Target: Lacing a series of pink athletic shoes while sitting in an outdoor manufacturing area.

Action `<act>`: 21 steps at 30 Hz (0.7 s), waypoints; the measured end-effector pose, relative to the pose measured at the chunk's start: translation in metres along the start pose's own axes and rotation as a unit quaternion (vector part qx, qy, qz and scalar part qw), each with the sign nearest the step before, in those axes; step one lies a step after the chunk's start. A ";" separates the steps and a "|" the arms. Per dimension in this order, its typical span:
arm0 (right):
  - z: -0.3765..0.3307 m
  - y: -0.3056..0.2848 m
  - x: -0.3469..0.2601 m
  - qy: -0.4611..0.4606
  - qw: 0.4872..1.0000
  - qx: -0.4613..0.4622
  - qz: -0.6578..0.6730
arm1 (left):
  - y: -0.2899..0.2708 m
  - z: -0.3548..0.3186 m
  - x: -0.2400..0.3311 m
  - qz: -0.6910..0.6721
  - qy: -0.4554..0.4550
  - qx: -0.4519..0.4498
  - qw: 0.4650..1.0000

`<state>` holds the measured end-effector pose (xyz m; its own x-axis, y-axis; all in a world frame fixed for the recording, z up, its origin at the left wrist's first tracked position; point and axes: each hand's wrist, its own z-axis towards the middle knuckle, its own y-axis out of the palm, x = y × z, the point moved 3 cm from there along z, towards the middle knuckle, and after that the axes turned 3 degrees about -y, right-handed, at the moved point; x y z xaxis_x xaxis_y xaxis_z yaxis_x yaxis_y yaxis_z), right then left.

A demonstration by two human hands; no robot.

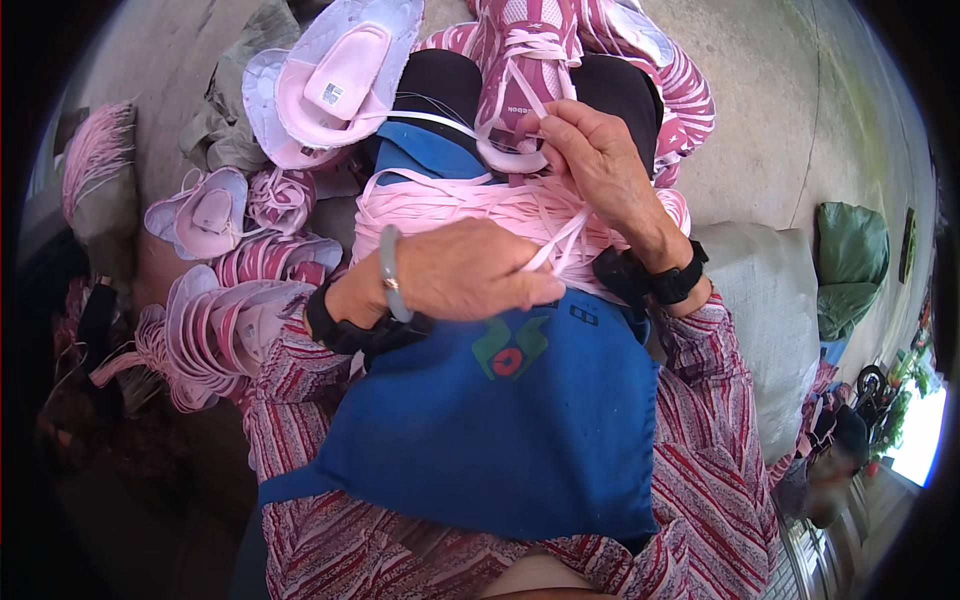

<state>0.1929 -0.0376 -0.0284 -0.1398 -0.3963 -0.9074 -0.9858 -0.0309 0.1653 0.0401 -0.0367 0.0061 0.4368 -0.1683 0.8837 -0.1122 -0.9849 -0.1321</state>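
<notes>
Between both hands (pixel 470 275) (pixel 590 155), apparently pinching it, runs a pink lace (pixel 560 245).

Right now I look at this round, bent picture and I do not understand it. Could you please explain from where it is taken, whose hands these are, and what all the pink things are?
The picture comes from a wide fisheye camera worn on a person's head, looking down, which is why the edges bend and the corners are black. No machine is here, only a person's two bare hands. The forearms, in striped red sleeves, enter from below, over a blue apron. The left hand rests on a bundle of pink laces lying on the lap and pinches one strand. The right hand holds a lace at a pink shoe upper, which is partly laced. On the person's left lies a pile of more pink uppers on a concrete floor. A white sack lies to the right.
</notes>
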 end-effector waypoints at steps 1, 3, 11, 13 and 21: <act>-0.002 0.000 -0.007 -0.070 0.985 0.018 -0.154 | -0.012 -0.005 -0.010 -0.038 -0.008 0.124 0.992; -0.008 0.012 -0.016 -0.146 0.929 0.026 -0.338 | -0.035 -0.007 -0.027 -0.144 -0.011 0.354 0.924; -0.020 0.092 -0.010 -0.250 0.843 -0.080 -0.470 | -0.081 0.034 -0.050 -0.242 -0.068 0.283 0.926; -0.025 0.087 -0.013 -0.210 0.849 -0.127 -0.469 | -0.077 0.032 -0.053 -0.291 -0.048 0.286 0.911; -0.016 -0.011 -0.043 -0.271 0.865 0.076 -0.415 | -0.061 0.011 -0.049 -0.326 0.001 0.280 0.903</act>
<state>0.2115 -0.0352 0.0153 0.6396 0.1948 -0.7436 -0.7626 0.0394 -0.6457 0.0353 0.0313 -0.0345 0.2453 0.4549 0.8561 0.6381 -0.7406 0.2107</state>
